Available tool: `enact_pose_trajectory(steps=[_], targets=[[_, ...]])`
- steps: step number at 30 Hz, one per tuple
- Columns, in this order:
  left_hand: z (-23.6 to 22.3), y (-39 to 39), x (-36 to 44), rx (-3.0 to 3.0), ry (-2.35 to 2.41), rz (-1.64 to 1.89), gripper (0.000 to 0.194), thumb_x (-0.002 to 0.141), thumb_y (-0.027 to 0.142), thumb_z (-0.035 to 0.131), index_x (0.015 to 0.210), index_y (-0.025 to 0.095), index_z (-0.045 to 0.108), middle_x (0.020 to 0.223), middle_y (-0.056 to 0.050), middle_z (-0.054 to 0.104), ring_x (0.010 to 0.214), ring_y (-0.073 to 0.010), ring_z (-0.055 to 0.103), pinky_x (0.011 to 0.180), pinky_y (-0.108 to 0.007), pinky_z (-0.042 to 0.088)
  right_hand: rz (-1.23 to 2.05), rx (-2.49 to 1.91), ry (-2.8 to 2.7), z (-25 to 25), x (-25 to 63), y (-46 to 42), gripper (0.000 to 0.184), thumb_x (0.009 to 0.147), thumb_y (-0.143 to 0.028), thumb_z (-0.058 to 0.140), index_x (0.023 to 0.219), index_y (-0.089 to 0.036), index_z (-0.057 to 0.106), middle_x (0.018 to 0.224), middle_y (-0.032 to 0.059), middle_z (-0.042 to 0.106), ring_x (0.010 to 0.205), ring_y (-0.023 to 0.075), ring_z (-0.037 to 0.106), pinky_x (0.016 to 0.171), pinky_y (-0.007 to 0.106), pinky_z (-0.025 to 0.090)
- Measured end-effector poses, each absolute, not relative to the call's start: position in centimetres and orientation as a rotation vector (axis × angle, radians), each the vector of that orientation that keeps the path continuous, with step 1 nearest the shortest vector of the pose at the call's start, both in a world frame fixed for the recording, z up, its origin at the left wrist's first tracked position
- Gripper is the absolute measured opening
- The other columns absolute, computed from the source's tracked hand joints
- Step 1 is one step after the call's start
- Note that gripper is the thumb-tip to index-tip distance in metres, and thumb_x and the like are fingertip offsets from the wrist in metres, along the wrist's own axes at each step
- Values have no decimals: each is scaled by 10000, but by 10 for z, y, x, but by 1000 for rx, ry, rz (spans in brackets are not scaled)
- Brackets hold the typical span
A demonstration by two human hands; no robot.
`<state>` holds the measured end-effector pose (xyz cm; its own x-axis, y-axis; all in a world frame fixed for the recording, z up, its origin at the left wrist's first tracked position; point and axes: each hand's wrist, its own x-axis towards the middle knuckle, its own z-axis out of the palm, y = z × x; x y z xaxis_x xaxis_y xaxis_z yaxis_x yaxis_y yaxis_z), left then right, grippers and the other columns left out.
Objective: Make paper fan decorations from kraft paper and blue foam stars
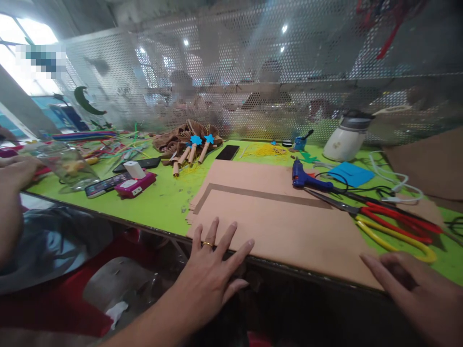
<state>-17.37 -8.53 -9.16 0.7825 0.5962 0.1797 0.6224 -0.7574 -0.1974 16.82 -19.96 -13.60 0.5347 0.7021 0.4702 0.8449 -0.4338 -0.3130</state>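
A stack of brown kraft paper sheets [275, 221] lies on the green table, its left edges slightly fanned. My left hand [213, 270], wearing a gold ring, is spread out on the front left edge of the stack. At the front right corner, my right hand [415, 294] has one fingertip on the paper and the other fingers loosely bent, with a gap between them. Scissors [390, 221] with red and yellow handles lie near it, blades reaching onto the sheets. A blue glue gun [307, 178] rests on the stack's far right part.
Behind stand a white jug [345, 137] and a blue paper piece [350, 174] beside cables. Left are a magenta power adapter [135, 185], a phone [108, 184], a glass jar [67, 166] and brown paper crafts [193, 144]. Another person's arm [12, 197] is at far left.
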Motion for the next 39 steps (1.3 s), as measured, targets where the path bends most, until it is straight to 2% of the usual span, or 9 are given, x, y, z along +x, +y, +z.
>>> enact_pose_trajectory(steps=[5, 10, 17, 25, 30, 35, 39], targets=[[-98, -78, -174, -2686, -902, -248, 590, 828, 402, 518, 1374, 370, 298, 1449, -80, 294, 1319, -403, 189, 988, -637, 181, -263, -2261, -1337, -122, 159, -198, 447, 762, -651, 404, 621, -241, 512, 570, -11, 542, 516, 162, 529, 525, 278, 379], [-105, -67, -174, -2668, -828, -363, 555, 812, 394, 525, 1343, 355, 369, 1415, -80, 358, 1296, -400, 252, 971, -620, 232, -255, -2226, -1366, -114, 153, -191, 340, 816, -504, 448, 639, -218, 494, 561, -19, 510, 530, 146, 482, 536, 252, 328], [-105, -68, -171, -2654, -849, -396, 525, 813, 389, 525, 1322, 368, 399, 1398, -65, 387, 1286, -386, 283, 974, -598, 243, -91, -2355, -1350, -101, 154, -185, 320, 795, -472, 497, 610, -214, 459, 510, -34, 497, 485, 138, 470, 511, 246, 277], [-103, -70, -170, -2645, -916, -452, 536, 764, 542, 541, 1269, 375, 472, 1369, -62, 429, 1258, -396, 320, 965, -594, 261, -9, -2450, -1356, -94, 157, -180, 318, 789, -462, 501, 590, -216, 463, 499, -28, 517, 501, 145, 498, 507, 249, 270], [-96, -71, -169, -2622, -859, -329, 491, 809, 366, 542, 1290, 367, 446, 1355, -83, 443, 1231, -404, 361, 926, -615, 289, -52, -2469, -1285, -92, 155, -177, 273, 767, -459, 527, 633, -222, 502, 507, -34, 527, 506, 147, 508, 494, 246, 260], [-90, -70, -167, -2646, -781, -339, 472, 810, 375, 540, 1272, 309, 467, 1371, -82, 427, 1285, -394, 288, 937, -615, 301, -105, -2423, -1334, -93, 155, -176, 245, 772, -449, 517, 677, -224, 540, 520, -31, 541, 509, 153, 523, 484, 245, 260], [-91, -70, -160, -2724, -593, -392, 525, 821, 369, 528, 1289, 149, 439, 1363, -126, 431, 1296, -297, 313, 1019, -460, 330, -136, -2395, -1345, -96, 154, -179, 230, 776, -436, 514, 689, -226, 546, 485, -45, 528, 474, 146, 513, 463, 239, 248]])
